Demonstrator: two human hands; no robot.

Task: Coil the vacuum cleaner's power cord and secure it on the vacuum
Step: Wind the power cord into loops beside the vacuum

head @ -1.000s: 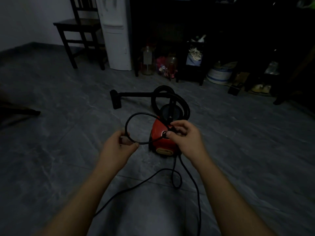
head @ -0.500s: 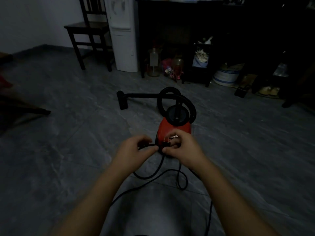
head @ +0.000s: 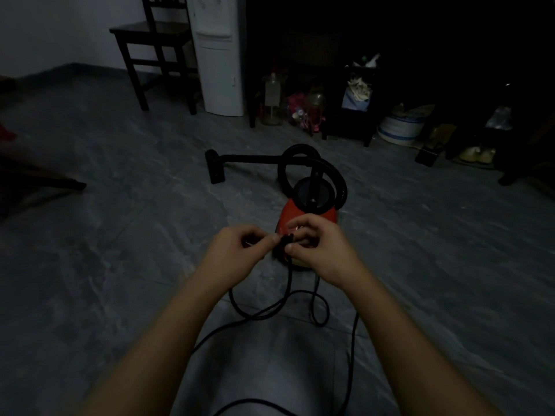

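Note:
A small red vacuum cleaner point(head: 326, 213) sits on the grey floor with its black hose point(head: 312, 166) looped over the top. My left hand point(head: 237, 253) and my right hand point(head: 322, 246) meet just in front of it. Both pinch the black power cord point(head: 289, 283) where its strands are gathered. Below my hands a loop of cord hangs down, and more cord trails in curves across the floor towards me. What lies between my fingertips is too dark to make out.
The hose wand and its nozzle point(head: 214, 166) lie on the floor to the left of the vacuum. A dark chair point(head: 156, 40), a white appliance point(head: 219, 55) and dark shelving with bottles and a bucket point(head: 401, 127) line the back wall.
A second ago my left hand held a wide loop of cord up to the left. It has moved right to meet my right hand, and the loop now hangs below both hands.

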